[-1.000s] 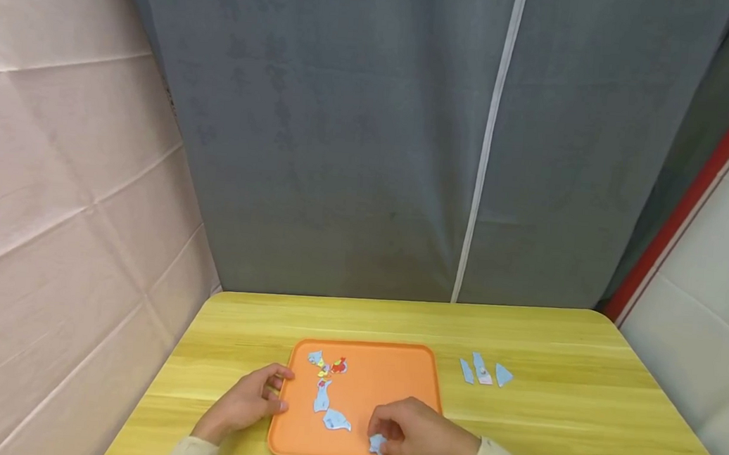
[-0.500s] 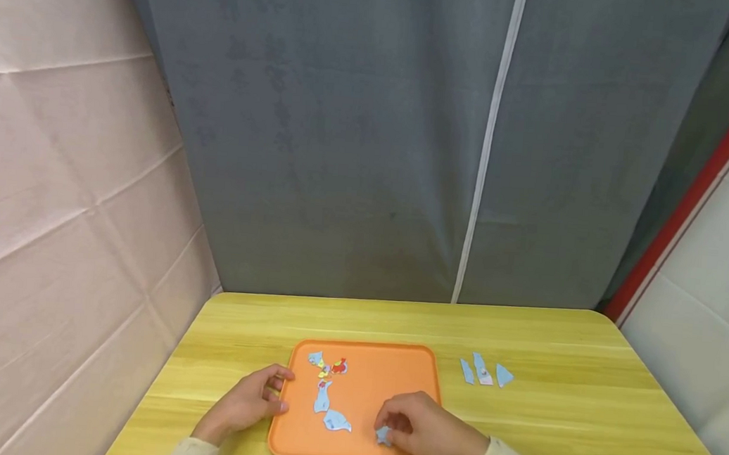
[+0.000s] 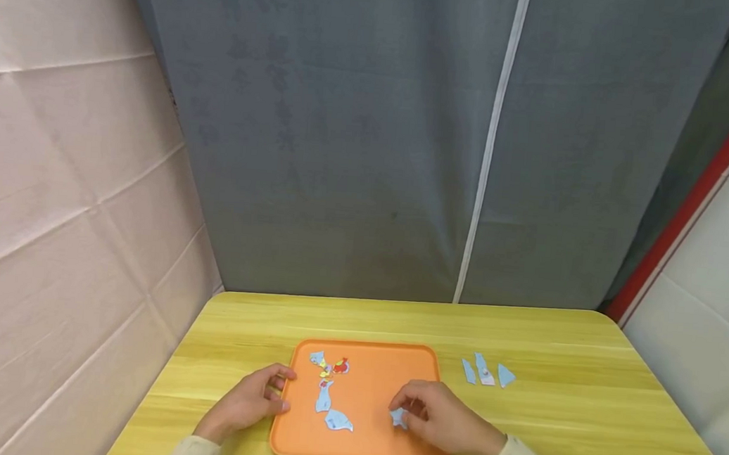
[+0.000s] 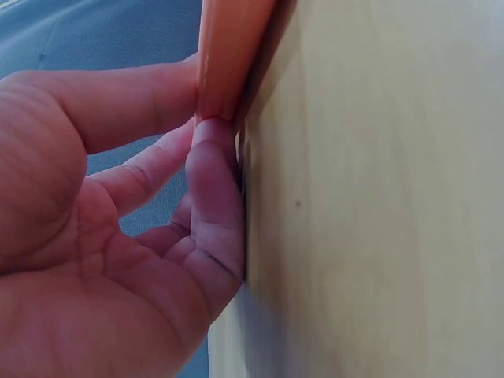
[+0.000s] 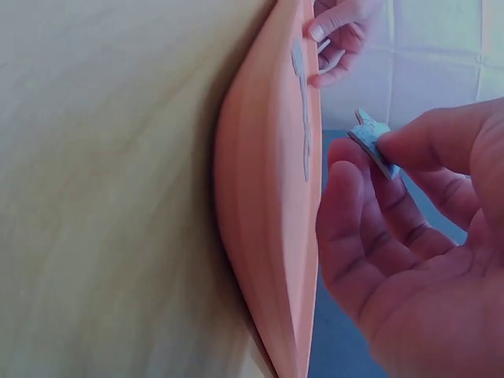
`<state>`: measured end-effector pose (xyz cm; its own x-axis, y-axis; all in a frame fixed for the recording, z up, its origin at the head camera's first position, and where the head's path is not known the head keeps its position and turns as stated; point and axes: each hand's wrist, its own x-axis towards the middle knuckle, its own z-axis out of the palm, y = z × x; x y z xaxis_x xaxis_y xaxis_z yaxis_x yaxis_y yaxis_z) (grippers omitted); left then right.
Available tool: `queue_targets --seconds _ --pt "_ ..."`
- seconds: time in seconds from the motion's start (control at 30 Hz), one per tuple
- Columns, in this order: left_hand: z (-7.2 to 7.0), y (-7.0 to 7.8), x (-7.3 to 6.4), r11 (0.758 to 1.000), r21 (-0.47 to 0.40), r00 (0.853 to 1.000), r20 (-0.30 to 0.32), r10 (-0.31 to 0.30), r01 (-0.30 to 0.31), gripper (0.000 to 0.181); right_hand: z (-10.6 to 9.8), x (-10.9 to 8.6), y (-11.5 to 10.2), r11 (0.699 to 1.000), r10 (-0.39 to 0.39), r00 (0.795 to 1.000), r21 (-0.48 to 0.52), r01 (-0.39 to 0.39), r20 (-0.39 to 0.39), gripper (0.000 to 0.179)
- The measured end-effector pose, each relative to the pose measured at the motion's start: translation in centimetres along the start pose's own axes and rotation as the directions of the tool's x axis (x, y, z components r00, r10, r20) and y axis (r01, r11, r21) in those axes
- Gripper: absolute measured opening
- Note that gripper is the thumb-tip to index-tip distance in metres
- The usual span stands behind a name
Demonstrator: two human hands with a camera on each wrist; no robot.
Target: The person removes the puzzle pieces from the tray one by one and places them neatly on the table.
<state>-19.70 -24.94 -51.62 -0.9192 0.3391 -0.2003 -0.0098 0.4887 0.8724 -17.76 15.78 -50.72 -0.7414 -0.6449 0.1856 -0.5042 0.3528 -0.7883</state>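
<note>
An orange tray (image 3: 386, 373) lies on the table, and my left hand (image 3: 245, 404) grips its left rim. In the left wrist view, the thumb is on one side of the tray edge (image 4: 224, 59) and a finger on the other. My right hand (image 3: 443, 418) pinches a small light-blue puzzle piece (image 3: 398, 418) between thumb and fingers over the tray's right part. The right wrist view shows this piece (image 5: 368, 135) held off the tray surface. On the tray's left side, several pieces form a bent line, among them a red-and-yellow one (image 3: 341, 366) and a blue one (image 3: 338, 420).
Right of the tray, three light-blue pieces lie on the yellow wooden table (image 3: 555, 410): a narrow one (image 3: 468, 371), a longer one (image 3: 483, 370) and a triangular one (image 3: 505, 375). A grey curtain (image 3: 342, 184) hangs behind the table, and a pale cloth wall (image 3: 72, 235) stands left.
My right hand has moved away from the tray's front edge, up and slightly right in the head view, carrying the blue puzzle piece. The left hand stays on the tray's rim.
</note>
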Motion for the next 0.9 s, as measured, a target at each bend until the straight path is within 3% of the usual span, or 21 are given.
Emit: queue_targets --seconds 0.3,0.57,0.9 --pt "0.0 -0.2 0.1 1.0 -0.001 1.0 -0.014 -0.013 0.013 0.05 -1.5 -0.7 -0.1 1.0 -0.016 0.996 -0.013 0.015 -0.09 0.015" --pt "0.1 -0.1 0.1 1.0 0.004 1.0 -0.019 -0.007 0.007 0.05 -2.9 -1.4 0.0 0.998 0.028 0.984 -0.045 -0.037 -0.174 0.015" --pt "0.2 -0.1 0.2 1.0 0.027 1.0 -0.022 -0.009 0.009 0.051 -4.2 -2.3 0.6 0.997 0.056 0.976 -0.031 -0.064 -0.212 0.013"
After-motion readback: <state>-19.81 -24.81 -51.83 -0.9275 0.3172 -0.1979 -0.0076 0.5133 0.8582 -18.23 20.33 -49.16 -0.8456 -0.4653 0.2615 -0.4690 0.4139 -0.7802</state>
